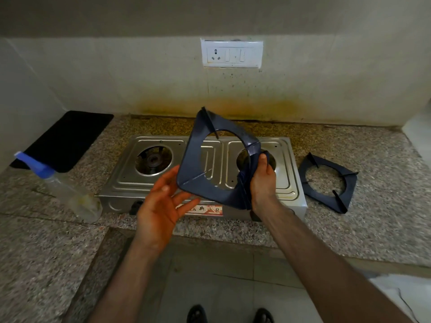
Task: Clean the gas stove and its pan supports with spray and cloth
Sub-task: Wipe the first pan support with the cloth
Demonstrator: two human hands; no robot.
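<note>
A two-burner steel gas stove sits on the granite counter, both burner holes bare. Above it a dark blue pan support is held up tilted, underside toward me. My right hand grips its right edge through a dark blue cloth, thumb on top. My left hand is spread beneath the support's lower left corner, fingers straight, fingertips touching it. A second pan support lies flat on the counter to the right of the stove. A clear spray bottle with a blue head stands left of the stove.
A black mat lies at the back left of the granite counter. A white socket plate is on the stained wall behind. The counter's front edge runs just below the stove, and my feet show on the floor.
</note>
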